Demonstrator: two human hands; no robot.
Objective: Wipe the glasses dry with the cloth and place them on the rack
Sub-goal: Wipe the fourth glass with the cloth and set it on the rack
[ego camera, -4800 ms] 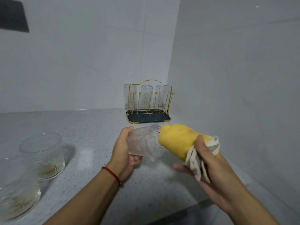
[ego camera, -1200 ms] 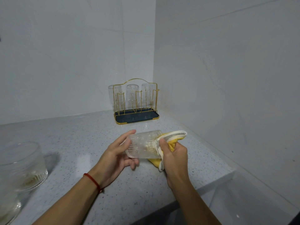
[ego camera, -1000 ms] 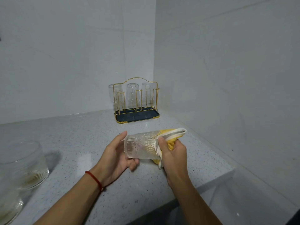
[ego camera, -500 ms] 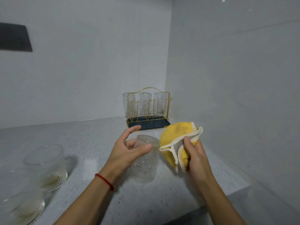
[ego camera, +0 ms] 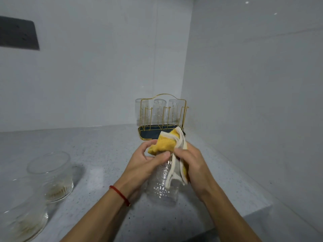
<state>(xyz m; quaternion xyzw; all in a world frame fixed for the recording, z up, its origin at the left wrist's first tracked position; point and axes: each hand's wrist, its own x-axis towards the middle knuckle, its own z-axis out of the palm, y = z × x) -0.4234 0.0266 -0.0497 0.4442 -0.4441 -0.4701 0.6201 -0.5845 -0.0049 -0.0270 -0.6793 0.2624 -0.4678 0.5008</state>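
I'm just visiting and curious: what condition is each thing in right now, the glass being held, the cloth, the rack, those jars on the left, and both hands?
Textured glass: upright, mouth up, held.
Yellow cloth: bunched at the glass's mouth, white edging hanging down its side.
Left hand: grips the glass near its rim.
Right hand: grips the cloth.
Gold rack: three glasses standing in its back row, front pegs free.
Two clear jars: open, brownish residue at the bottom.

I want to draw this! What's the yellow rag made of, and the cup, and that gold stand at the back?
The yellow rag looks like soft, fuzzy cloth with a pale sewn border; it bunches and folds. The cup seems to be clear glass, since you see through it, with a bumpy pattern. The gold stand looks like thin shiny metal wire on a dark tray, perhaps plastic.
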